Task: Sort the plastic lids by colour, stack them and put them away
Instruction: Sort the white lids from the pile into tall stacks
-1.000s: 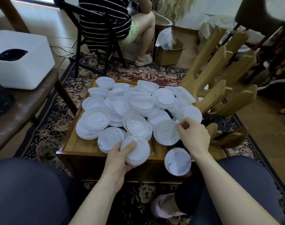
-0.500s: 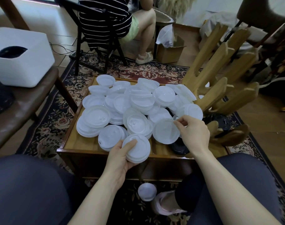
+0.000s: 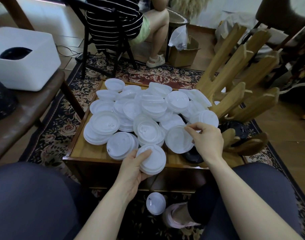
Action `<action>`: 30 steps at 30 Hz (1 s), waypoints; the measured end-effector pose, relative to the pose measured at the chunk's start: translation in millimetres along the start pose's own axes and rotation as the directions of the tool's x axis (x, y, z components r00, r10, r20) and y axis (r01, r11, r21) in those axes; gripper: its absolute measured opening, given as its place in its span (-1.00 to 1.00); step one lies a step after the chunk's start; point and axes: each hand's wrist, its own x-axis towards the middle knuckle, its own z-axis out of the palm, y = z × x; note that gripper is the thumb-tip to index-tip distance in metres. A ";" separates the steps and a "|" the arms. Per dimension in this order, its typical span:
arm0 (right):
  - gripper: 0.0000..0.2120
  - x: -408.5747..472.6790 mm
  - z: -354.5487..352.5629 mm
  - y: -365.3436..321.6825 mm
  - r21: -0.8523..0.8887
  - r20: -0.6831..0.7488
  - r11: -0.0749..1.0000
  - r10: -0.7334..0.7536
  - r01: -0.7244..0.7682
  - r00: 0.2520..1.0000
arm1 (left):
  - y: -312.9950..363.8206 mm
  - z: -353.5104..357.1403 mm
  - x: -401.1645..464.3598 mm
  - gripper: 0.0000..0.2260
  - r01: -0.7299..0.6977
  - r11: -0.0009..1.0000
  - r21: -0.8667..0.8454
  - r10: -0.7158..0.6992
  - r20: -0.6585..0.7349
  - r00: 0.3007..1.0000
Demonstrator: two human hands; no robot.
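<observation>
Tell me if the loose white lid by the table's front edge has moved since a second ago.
Yes. The loose white lid fell from the front edge of the wooden table to the carpet below.

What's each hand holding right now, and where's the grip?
Left hand holds a small stack of white lids, thumb on top, fingers under the near-left edge. Right hand pinches the far-right rim of a single white lid.
</observation>
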 end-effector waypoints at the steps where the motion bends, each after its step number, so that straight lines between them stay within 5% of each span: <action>1: -0.91 -0.8 -1.3 0.1 0.008 0.004 1.000 0.009 -0.009 1.000 | -1.6 0.6 0.4 -0.74 0.012 1.000 0.007 -0.012 0.007 1.000; 26: -0.91 -11.4 -6.7 -3.5 0.325 0.060 0.927 0.176 -0.186 0.982 | -10.7 10.1 -2.3 -0.74 0.101 0.995 0.004 -0.101 0.027 0.994; 30: -0.87 -23.9 -5.9 -14.2 0.255 -0.051 0.966 -0.019 0.032 0.998 | -6.9 13.1 -3.2 -0.69 0.073 0.994 -0.085 -0.069 0.049 0.996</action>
